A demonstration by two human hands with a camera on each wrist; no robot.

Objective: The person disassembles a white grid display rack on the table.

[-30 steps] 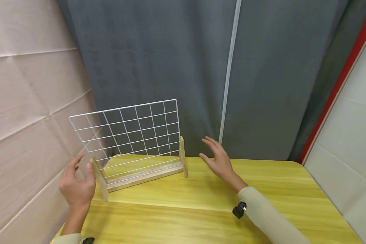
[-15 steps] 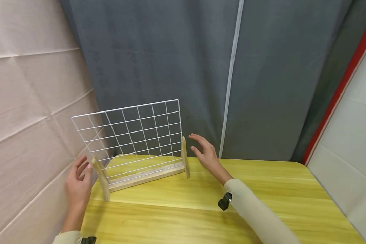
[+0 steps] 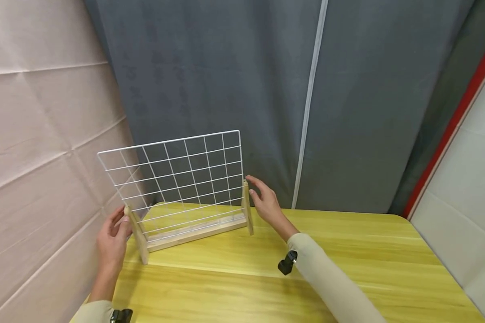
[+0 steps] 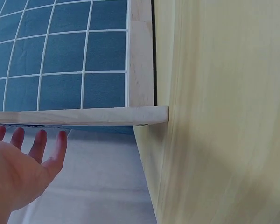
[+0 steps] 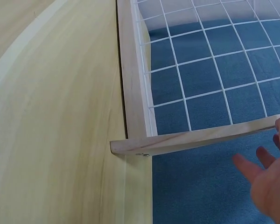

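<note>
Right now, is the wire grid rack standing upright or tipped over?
Upright. The wire grid rack stands on its wooden base on the table, both end posts vertical, with the left hand and right hand at its ends.

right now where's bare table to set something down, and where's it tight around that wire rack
Most of the yellow table is bare: the whole stretch right of the wire rack to the far edge, and the strip in front of its wooden base. It is tight at the rack's two end posts, where the left hand and right hand close in, and behind it by the curtain.
</note>
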